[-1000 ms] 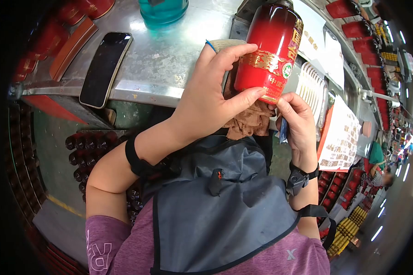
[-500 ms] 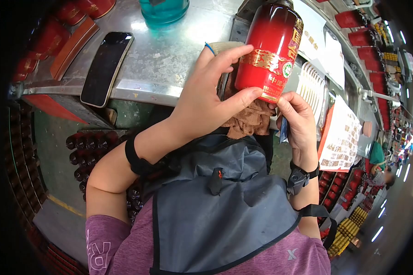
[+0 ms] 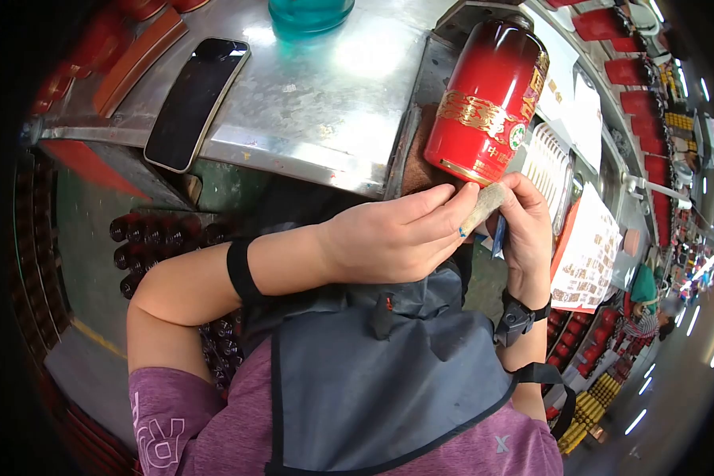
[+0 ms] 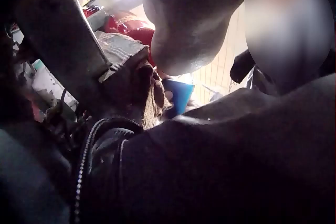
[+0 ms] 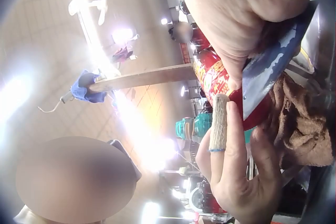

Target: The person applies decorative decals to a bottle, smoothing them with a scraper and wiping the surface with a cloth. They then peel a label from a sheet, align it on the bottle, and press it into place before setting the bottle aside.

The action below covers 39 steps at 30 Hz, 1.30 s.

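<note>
A red bottle (image 3: 484,103) with a gold band lies tilted at the metal table's edge (image 3: 317,159), its base toward me on a brown cloth (image 5: 302,124). My left hand (image 3: 397,238) is just below the base with fingers stretched out. Its forefinger wears a cloth finger cot (image 3: 484,208) whose tip sits by the bottle's lower rim. My right hand (image 3: 523,222) is curled beside it and pinches a blue card (image 3: 497,234) against the base. The right wrist view shows the blue card (image 5: 273,71) under the thumb, lying across the red bottle (image 5: 215,77). The left wrist view shows the blue card (image 4: 181,95) beside the cloth.
A black phone (image 3: 194,103) lies on the table's left part, and a teal jug (image 3: 309,12) stands at the far edge. A white ridged tray (image 3: 547,155) and a printed label sheet (image 3: 591,238) are to the right. Dark bottles (image 3: 159,238) are stacked under the table.
My left hand has let go of the bottle's side and dropped below its base, fingers now straight. The bottle lies higher in view. The right hand stays at the base.
</note>
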Available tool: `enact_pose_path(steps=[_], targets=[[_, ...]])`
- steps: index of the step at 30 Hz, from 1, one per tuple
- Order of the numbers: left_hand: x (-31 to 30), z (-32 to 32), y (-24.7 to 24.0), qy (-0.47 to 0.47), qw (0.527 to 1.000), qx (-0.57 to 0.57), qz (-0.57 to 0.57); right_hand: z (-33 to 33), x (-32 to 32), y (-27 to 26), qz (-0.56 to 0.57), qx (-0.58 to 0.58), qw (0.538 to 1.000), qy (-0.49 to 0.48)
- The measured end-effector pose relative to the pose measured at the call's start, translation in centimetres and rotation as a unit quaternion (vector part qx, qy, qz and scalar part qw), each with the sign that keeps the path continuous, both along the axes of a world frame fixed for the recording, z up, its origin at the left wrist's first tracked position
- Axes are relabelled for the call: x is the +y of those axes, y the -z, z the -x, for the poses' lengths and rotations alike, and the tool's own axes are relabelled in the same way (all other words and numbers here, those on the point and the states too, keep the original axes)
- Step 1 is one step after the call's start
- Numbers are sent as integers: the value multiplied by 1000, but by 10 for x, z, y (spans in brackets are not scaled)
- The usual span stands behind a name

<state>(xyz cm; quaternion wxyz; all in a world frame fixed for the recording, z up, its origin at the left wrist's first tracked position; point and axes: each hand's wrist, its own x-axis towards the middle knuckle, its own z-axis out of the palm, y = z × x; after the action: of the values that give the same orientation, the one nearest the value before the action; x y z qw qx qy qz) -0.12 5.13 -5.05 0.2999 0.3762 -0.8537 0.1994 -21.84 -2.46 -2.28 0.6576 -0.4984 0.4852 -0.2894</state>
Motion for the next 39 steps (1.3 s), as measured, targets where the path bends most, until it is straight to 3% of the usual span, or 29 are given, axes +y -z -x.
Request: enact_pose_path(steps=[19,23,26,27,30,31,33,39], targets=[[13,-13,0,-44,988,112,-95,-1,0,-5,-12,28,1000,6],[7,-26,3,-11,957,229,-178,-3,0,-7,-16,31,999,9],[-4,-39,-4,-53,877,365,-307,-1,0,-4,-5,31,999,5],[-10,-39,0,-54,877,366,-307,-1,0,-4,-6,28,1000,4],[-23,-29,14,-18,805,453,-384,1,-2,-4,-8,25,1000,-2],[-25,-23,17,-17,805,453,-382,2,-2,-4,-12,26,1000,-5],[-27,-13,21,4,749,542,-381,0,-2,-4,-4,25,1000,-4],[-27,-14,22,6,737,549,-394,-1,-2,-5,-7,28,1000,0]])
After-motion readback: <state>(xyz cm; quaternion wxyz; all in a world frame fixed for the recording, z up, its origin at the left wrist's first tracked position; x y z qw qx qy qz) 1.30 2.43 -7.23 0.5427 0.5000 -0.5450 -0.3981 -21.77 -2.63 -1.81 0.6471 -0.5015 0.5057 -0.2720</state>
